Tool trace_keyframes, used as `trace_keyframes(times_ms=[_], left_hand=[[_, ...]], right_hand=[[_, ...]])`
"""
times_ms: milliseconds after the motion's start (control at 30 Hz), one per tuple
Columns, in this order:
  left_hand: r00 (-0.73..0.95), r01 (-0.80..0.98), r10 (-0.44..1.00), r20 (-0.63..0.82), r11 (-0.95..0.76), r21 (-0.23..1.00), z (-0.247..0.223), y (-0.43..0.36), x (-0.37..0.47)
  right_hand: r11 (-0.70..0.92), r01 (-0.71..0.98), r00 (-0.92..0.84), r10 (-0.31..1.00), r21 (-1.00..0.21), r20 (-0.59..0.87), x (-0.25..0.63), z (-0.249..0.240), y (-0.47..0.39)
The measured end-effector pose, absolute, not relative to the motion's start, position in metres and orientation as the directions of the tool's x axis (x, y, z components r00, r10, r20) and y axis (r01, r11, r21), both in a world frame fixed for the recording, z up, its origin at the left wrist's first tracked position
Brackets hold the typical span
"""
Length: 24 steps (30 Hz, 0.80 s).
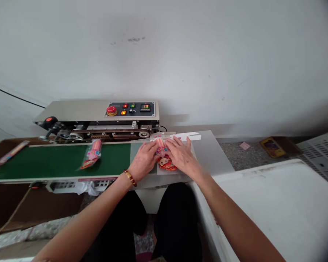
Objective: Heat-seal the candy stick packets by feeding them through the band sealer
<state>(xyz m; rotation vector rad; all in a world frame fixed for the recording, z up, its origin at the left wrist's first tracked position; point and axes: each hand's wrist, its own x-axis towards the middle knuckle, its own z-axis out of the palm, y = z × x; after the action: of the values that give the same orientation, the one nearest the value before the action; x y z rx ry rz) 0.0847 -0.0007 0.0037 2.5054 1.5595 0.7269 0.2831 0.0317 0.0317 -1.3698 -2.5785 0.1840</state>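
A clear packet with pink sticks and a red cartoon figure lies on the grey sheet at the machine's right end. Pinched at its left side are the fingers of my left hand, whose wrist wears a beaded bracelet. My right hand presses on the packet's right side, fingers bent over it. A similar packet rests on the green belt, and another lies at the belt's far left end. White strips are just behind my right hand.
Behind the belt stands the sealing machine with a red knob, lit buttons and a display. A large white container is at the right, a grey crate beyond it. Cardboard boxes sit below the belt at left.
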Motion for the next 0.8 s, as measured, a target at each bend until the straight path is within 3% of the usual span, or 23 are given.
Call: trace_keyframes(times_ms=[133,500,700,800], left_hand=[[0.402,0.810,0.865,0.300,-0.489,0.323,-0.005,0.001,0.091],[0.493,0.765,0.836,0.240,-0.548,0.339,-0.006,0.010,0.024],[0.378,0.858,0.914,0.147,-0.406,0.316,0.002,-0.005,-0.041],[0.253,0.925,0.946,0.205,-0.298,0.237,0.009,-0.007,-0.042]], right_hand=[[0.592,0.788,-0.587,0.805,-0.167,0.081,0.299,0.031,0.022],[0.586,0.798,-0.571,0.809,-0.137,0.138,0.294,0.022,0.021],[0.641,0.755,-0.618,0.766,-0.137,0.176,0.273,0.025,0.027],[0.651,0.743,-0.627,0.758,-0.156,0.177,0.256,0.026,0.030]])
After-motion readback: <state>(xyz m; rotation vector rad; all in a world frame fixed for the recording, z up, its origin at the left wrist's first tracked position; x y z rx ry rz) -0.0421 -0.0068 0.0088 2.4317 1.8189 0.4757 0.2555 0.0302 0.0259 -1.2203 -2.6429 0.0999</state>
